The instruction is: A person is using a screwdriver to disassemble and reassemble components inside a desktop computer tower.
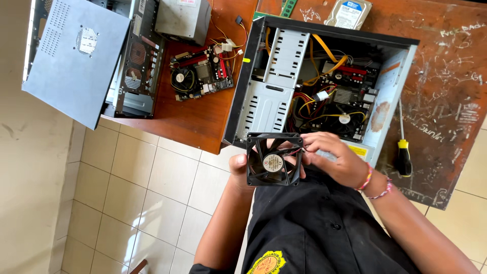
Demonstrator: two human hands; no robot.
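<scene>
The left hand (238, 166) gripped a black square fan (274, 159) from behind, fingers clamped on its left edge and frame. The right hand (337, 158) held the fan's right edge, fingers closed on the frame where thin red and black wires (294, 150) left it. The fan was held in the air in front of the person's chest, just below the near edge of an open computer case (324, 81). The case lay on its side on a brown wooden table (198, 119), with its circuit board and yellow and red cables exposed. A screwdriver (403, 147) with a yellow and black handle lay on the table just right of the case. A loose circuit board (202, 72) sat left of the case. A hard drive (348, 12) lay beyond the case, and a second case (83, 53) stood at far left.
</scene>
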